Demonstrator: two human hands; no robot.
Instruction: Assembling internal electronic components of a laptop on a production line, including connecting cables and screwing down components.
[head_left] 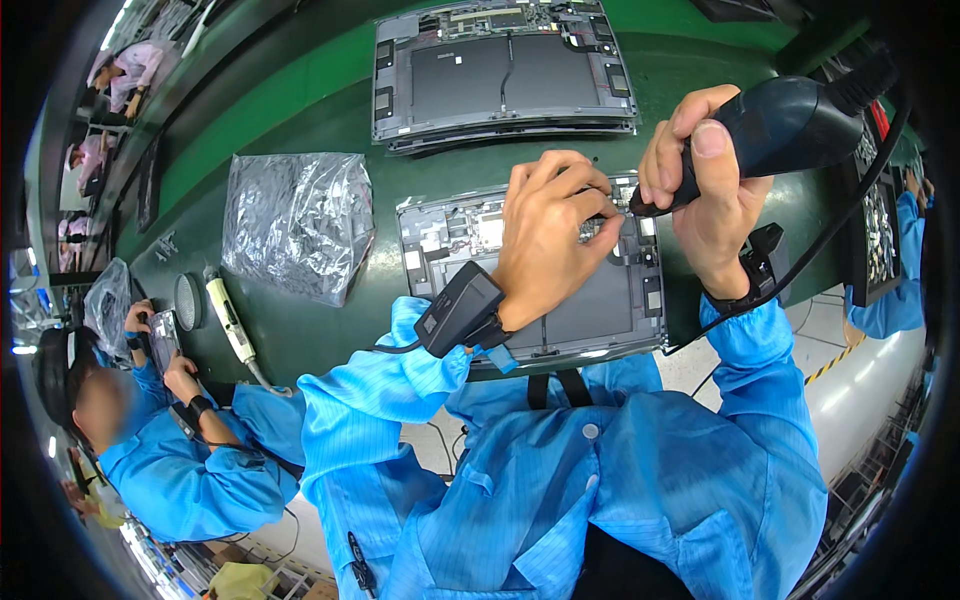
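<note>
An opened laptop base [590,300] lies before me on the green bench, its circuit board and dark flat panel exposed. Over its upper middle, my left hand [555,225] has its thumb and fingers drawn together close to the board; what they pinch, if anything, is hidden. My right hand [715,190] wraps round a black corded electric screwdriver [785,125], held tilted with its dark tip just above the laptop's upper right part. The hand covers some of the tool, and I cannot tell whether the tip touches the laptop.
A stack of similar laptop bases [505,75] stands at the far side. Left of me are a clear plastic bag [295,225], a pale electric screwdriver [232,325] and a round dish [187,302]. A co-worker in blue [190,470] sits at left. A black cable [835,235] hangs at right.
</note>
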